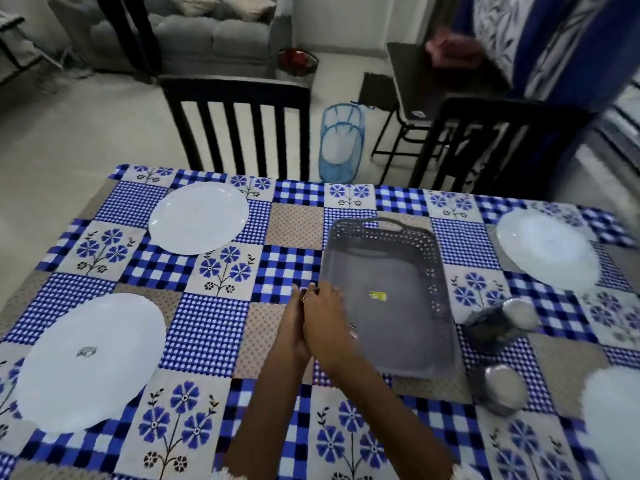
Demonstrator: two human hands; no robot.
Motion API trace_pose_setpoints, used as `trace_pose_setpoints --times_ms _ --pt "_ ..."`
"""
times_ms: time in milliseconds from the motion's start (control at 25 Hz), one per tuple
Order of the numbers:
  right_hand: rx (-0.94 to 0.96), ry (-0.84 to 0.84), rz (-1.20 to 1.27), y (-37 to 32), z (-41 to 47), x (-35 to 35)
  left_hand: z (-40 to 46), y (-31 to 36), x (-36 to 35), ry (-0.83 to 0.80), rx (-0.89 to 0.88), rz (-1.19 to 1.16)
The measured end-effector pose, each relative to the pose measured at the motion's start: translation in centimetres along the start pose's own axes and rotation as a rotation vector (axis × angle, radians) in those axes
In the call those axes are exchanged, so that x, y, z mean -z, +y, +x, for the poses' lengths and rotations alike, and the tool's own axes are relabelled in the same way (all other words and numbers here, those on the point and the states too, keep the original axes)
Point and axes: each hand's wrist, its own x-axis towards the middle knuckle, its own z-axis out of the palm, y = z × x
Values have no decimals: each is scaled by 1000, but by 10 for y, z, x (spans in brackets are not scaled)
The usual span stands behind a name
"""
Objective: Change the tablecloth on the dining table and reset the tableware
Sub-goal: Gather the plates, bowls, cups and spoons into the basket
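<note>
A person is reaching both hands together over the middle of the tabletop (55,282), which is wearing a blue-and-white patchwork cloth (207,327) spread flat to every visible edge. The left hand (294,327) and right hand (325,323) are lying side by side and touching, fingers straight and gripping nothing, with the right hand's fingers resting at the near-left corner of a grey tray (388,299). The tray is sitting just right of centre and is holding no tableware; only a small yellow sticker is showing on its floor.

Four white plates are lying out: one (199,218) toward the far-left corner, one (91,362) at the near-left corner, one (549,247) by the far-right edge, and one (613,407) partly cut off at the near-right edge. Two metal cups (502,323) (502,389) are standing close together just right of the tray, between the two right-hand plates; blur is hiding their detail.

Judging by this, the cloth change is looking finished and the resetting well advanced. What seems left is spreading the cups to their places, with none showing on the left, and clearing the tray away. No cutlery is showing.
</note>
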Motion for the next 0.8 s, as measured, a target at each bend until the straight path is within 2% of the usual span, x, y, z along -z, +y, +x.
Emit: trace_pose_setpoints --times_ms 200,320,400,560,680,800 --pt "7 114 54 68 -17 34 33 -39 -42 16 33 140" --pt "-141 119 133 118 -39 47 33 -75 -83 -6 178 344" --pt "-297 113 268 160 -57 58 26 -110 -111 -40 273 458" --pt "-500 223 395 234 -100 63 29 -182 -141 -161 451 656" --pt "-576 387 552 273 -123 70 26 -227 -164 -201 530 759" --pt "-841 548 594 328 -122 69 21 -256 -183 -180 547 915"
